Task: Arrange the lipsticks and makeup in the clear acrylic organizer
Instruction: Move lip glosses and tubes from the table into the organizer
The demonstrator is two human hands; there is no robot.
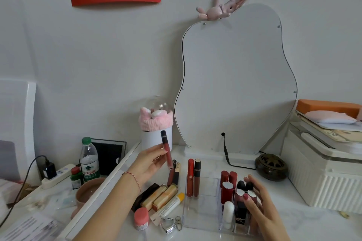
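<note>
My left hand (149, 163) pinches a dark-capped pink lip gloss tube (166, 150), held upright above the table left of the clear acrylic organizer (201, 217). My right hand (258, 203) rests with spread fingers against the organizer's right side, touching the lipsticks (228, 188) standing in its small slots. Two tall lip glosses (193, 177) stand in the organizer's large left compartment. Loose on the table to the left lie gold lipsticks (160, 195), a black one, a yellow-capped tube (170, 206) and a pink-capped jar (141, 218).
A curvy mirror (235, 84) leans at the back with a cable (227, 156) below it. A dark round burner (271, 164) and a white ribbed box (321, 182) stand right. A white cup (156, 139), water bottle (89, 159) and pink bowl (88, 191) stand left.
</note>
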